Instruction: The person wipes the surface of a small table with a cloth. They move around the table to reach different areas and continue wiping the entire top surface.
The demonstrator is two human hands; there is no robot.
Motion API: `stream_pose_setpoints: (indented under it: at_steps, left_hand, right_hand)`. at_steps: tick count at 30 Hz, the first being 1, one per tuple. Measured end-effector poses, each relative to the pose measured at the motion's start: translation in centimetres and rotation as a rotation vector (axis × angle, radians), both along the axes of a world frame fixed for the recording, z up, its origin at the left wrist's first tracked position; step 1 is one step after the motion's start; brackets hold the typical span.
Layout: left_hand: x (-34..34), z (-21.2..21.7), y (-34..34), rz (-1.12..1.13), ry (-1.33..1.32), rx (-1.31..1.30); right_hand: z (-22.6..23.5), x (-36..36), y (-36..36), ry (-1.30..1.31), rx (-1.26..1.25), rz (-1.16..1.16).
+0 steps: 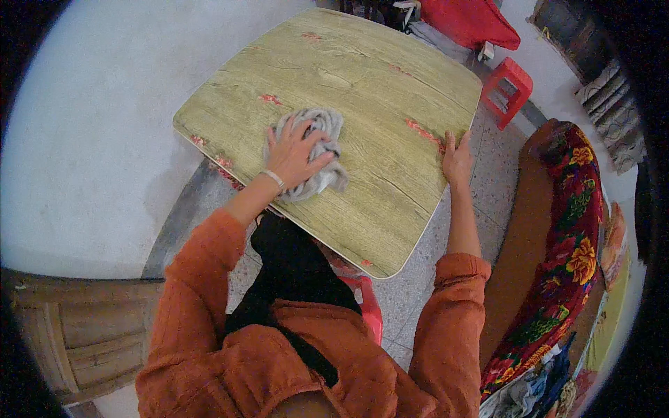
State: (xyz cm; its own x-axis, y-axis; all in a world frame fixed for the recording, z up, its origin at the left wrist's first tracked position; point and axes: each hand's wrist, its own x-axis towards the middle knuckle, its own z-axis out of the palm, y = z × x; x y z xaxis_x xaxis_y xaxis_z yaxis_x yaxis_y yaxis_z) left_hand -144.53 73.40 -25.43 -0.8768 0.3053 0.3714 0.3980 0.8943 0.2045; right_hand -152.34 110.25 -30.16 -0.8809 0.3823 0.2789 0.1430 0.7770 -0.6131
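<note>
A square table [362,139] with rounded corners has a yellow-green wood-grain top and small red flower prints. On its near left part lies a bunched grey-white cloth [327,125]. My left hand [296,155] presses down on this cloth, its fingers spread and bent over the folds. At the table's right edge my right hand [456,161] holds the rim, with part of the hand on the top and the rest over the side. Any fingers beneath the tabletop are hidden.
A red plastic stool [509,90] stands beyond the table's right corner, and another red seat [371,306] shows beneath me. To the right is a brown couch [516,258] with a flowered red cover [575,258]. A white wall [104,139] and wooden door [90,334] are left.
</note>
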Motion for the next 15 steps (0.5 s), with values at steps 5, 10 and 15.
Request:
stream_pose_setpoints:
  at_steps: [5,10,15]
  left_hand:
    - [-1.4,-1.3,4.2,-0.219,-0.069,-0.028]
    - [7.0,1.7,3.4,-0.724,-0.063,-0.065]
    - [3.7,0.7,-2.8,-0.447,-0.074,-0.063]
  right_hand:
    - [0.0,-0.1,0.0,0.011,0.005,0.036]
    - [0.0,0.3,-0.1,0.002,0.029,0.016]
    - [1.8,1.1,-0.4,-0.051,-0.026,0.036]
